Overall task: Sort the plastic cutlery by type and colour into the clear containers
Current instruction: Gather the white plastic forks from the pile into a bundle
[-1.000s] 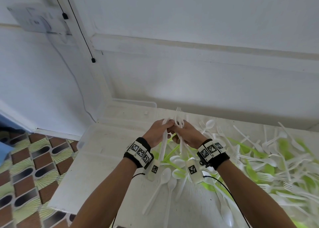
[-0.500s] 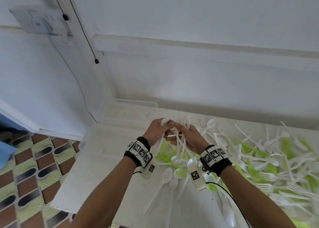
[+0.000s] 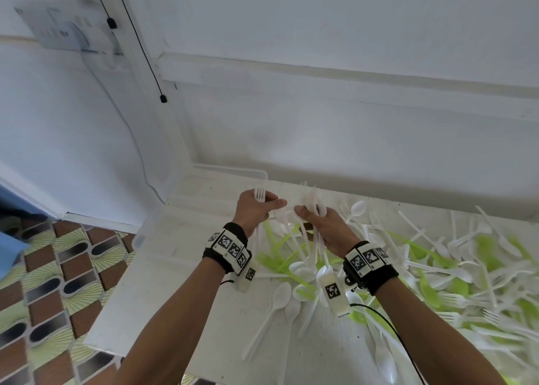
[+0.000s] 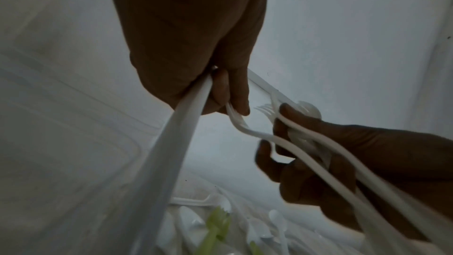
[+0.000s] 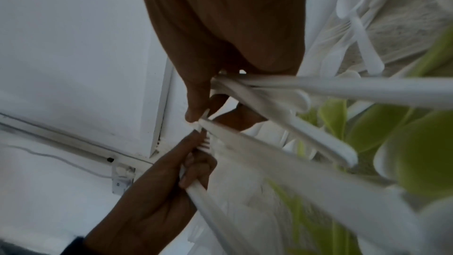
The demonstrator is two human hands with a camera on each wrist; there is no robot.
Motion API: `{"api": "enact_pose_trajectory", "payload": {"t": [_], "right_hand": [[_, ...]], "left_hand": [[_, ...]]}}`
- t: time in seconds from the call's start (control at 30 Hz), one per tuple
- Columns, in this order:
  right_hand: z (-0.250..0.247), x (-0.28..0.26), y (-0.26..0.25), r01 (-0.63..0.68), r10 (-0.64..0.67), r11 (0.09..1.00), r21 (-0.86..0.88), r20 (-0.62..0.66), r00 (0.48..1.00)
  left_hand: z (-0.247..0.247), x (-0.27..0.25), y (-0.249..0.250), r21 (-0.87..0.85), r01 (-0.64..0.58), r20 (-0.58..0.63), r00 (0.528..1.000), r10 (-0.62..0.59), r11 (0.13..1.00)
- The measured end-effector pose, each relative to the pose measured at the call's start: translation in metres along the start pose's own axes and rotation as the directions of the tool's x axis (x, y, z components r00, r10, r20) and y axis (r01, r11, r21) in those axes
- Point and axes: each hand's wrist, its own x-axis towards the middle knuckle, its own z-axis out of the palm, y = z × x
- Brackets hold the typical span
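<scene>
Hands are meeting above the white table (image 3: 175, 268) in the head view: the left hand (image 3: 253, 209) is gripping a white fork (image 3: 259, 194), tines up, while the right hand (image 3: 323, 224) is clutching a bundle of white cutlery (image 3: 312, 201). Loose white and green cutlery (image 3: 437, 268) is lying heaped to the right, and a clear container (image 3: 233, 171) is sitting against the wall.

The left wrist view is showing the left hand (image 4: 191, 55) curling round the fork's handle (image 4: 176, 133) and pinching a second fork (image 4: 247, 129) that the right hand (image 4: 343, 162) is also holding.

The right wrist view is showing the right hand (image 5: 232, 36) squeezing several white handles (image 5: 318, 88), the left hand (image 5: 157, 197) touching it.
</scene>
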Motion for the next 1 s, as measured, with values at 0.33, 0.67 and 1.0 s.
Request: {"api": "enact_pose_trajectory", "payload": {"t": [0.33,0.67,1.0], "right_hand": [[0.006,0.015,0.013,-0.028,0.033,0.996,0.086,-0.052,0.998],[0.005,0.026,0.003,-0.072,0.080,0.981,0.182,-0.035,0.996],[0.013,0.024,0.012,0.053,-0.035,0.995,0.089,-0.193,0.981]], "left_hand": [[0.018,-0.005,0.006,-0.268,0.243,0.110,0.969,-0.220,0.932],[0.027,-0.021,0.015,-0.260,0.324,0.311,0.920,-0.239,0.910],[0.032,-0.024,0.007,-0.264,0.349,0.395,0.890,-0.229,0.899]]}}
